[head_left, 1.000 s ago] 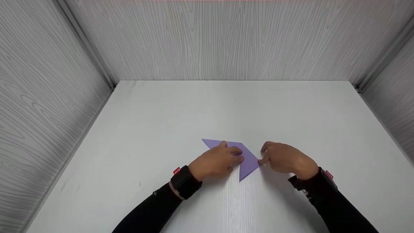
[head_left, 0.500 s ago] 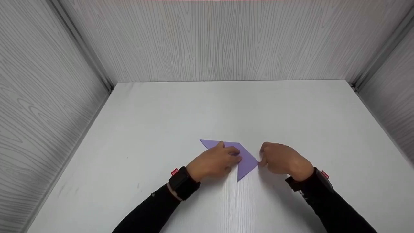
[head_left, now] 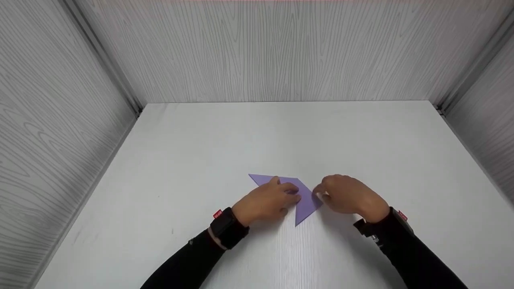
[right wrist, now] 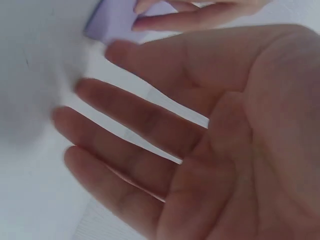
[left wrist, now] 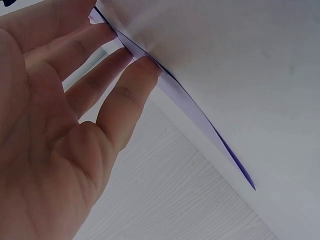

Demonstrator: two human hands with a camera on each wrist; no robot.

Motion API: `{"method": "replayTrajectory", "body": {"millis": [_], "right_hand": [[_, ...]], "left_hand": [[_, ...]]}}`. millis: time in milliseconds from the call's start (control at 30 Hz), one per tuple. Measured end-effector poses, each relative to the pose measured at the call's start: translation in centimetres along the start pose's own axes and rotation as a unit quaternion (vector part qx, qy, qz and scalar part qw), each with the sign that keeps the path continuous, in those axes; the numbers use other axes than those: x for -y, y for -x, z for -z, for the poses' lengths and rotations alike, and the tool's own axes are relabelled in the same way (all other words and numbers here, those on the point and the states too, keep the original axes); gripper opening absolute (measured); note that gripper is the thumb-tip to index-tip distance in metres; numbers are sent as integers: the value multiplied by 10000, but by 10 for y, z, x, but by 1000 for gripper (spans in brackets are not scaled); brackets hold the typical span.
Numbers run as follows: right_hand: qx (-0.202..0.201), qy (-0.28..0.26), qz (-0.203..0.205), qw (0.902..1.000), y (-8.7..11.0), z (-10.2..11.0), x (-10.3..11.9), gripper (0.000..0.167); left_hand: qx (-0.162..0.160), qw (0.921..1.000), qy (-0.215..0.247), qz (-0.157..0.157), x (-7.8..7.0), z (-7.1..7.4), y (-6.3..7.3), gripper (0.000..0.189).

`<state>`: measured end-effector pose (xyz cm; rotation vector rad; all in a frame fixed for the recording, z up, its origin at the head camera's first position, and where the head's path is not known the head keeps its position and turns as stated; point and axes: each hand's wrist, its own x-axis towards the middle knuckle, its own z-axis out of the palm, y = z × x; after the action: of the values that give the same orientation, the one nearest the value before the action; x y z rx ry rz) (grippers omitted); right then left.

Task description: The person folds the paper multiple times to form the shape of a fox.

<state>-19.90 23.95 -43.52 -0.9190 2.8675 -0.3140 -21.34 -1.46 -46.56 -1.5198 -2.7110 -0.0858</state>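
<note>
A folded sheet of purple paper (head_left: 307,205) lies on the white tabletop in the head view, its pointed corners to the left, right and front. My left hand (head_left: 264,202) rests on it, fingertips pressing its surface and covering its middle. In the left wrist view, thumb and fingertips of that hand (left wrist: 75,110) meet the edge of the paper (left wrist: 187,107). My right hand (head_left: 348,195) is at the paper's right edge, with a fingertip over or against it. In the right wrist view, the fingers of this hand (right wrist: 135,120) are spread and fairly straight, beside the paper (right wrist: 112,22).
The white tabletop (head_left: 192,140) spreads around both hands. A grey wood-grain panel (head_left: 257,52) rises at its back edge, with side panels to the left (head_left: 60,120) and right (head_left: 486,104). Each wrist wears a black strap (head_left: 229,227).
My right fingertips have moved from the paper's right corner a little up and left along its edge. My left hand stays on the paper, nearly still.
</note>
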Motion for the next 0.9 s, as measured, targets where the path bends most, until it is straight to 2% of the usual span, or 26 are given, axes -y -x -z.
{"method": "replayTrajectory", "body": {"millis": [167, 367, 633, 700, 800, 900], "right_hand": [[-471, 683, 309, 9961, -6, -15, 1, 50], [-788, 1299, 452, 9874, -12, -24, 6, 48], [-777, 1385, 222, 9871, -15, -27, 8, 46], [-788, 1441, 206, 9862, -15, -29, 8, 47], [-801, 1553, 236, 9843, -15, -31, 8, 47], [-813, 1618, 254, 9831, -15, -33, 7, 47]], "left_hand": [[125, 9998, -121, 15, 0, 1, -2, 36], [187, 9997, -137, -23, 1, 0, -3, 35], [330, 9994, -131, -42, 5, 1, -5, 39], [342, 9994, 11, -42, 7, 2, -5, 38], [208, 9994, 289, 32, 11, 3, -3, 34], [-239, 9977, 479, 415, 20, 4, 0, 30]]}}
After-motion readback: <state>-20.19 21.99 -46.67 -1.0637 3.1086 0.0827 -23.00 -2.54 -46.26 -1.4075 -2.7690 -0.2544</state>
